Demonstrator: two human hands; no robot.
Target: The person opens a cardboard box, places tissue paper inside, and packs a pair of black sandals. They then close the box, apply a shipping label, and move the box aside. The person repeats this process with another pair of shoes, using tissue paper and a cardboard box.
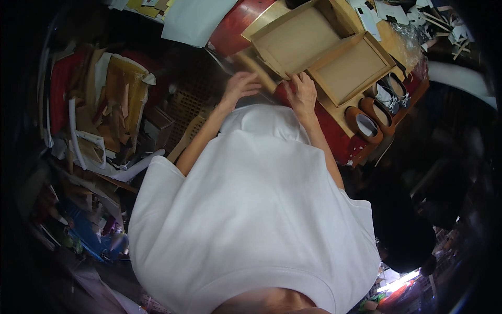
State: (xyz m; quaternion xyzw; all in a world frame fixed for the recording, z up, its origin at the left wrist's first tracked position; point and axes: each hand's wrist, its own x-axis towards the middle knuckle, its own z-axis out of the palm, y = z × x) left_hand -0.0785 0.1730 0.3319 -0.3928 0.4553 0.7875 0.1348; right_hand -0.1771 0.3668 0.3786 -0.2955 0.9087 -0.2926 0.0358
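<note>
On the red work table lies a shallow, open cardboard box (299, 43), with a smaller cardboard tray (351, 69) beside it, overlapping its right side. My right hand (303, 93) is at the near corner of the box, its fingers curled onto the edge. To its left, my left hand (240, 89) is raised with fingers stretched toward the box and nothing visible in them; it is slightly blurred. Just beyond those fingertips is a motion-blurred brown cardboard flap (259, 71), apparently at the box's near left side. Whether the left fingertips touch it I cannot tell.
Brown shoes (364, 125) and dark laced shoes (388, 98) stand right of the tray on the red table (334, 123). White paper (196, 21) lies at the far left. A bin of scraps (123, 99) stands left, near a woven chair seat (185, 107).
</note>
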